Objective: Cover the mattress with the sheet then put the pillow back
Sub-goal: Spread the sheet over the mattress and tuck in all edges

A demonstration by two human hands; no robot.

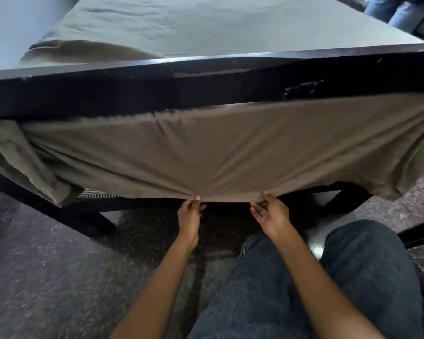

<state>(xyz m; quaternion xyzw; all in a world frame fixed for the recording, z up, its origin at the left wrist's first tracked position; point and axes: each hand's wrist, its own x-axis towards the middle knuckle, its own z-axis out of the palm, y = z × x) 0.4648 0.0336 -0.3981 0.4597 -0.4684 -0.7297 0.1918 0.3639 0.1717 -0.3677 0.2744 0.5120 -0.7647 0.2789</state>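
Note:
A grey-brown sheet (220, 152) lies spread over the mattress top and hangs down below the dark wooden foot rail (206, 86). My left hand (189, 215) pinches the hanging sheet's bottom hem. My right hand (269, 212) grips the same hem a little to the right, and the cloth fans out in taut folds from both grips. A strip of striped mattress fabric (96, 195) shows under the sheet at the lower left. No pillow is in view.
The bed's dark legs (93, 221) stand on a speckled stone floor (47, 277). My jeans-clad knee (328, 277) is at the lower right. Another person's jeans-clad leg (399, 13) stands beside the bed's far right corner. A dark wooden bar (421, 232) juts in at the right.

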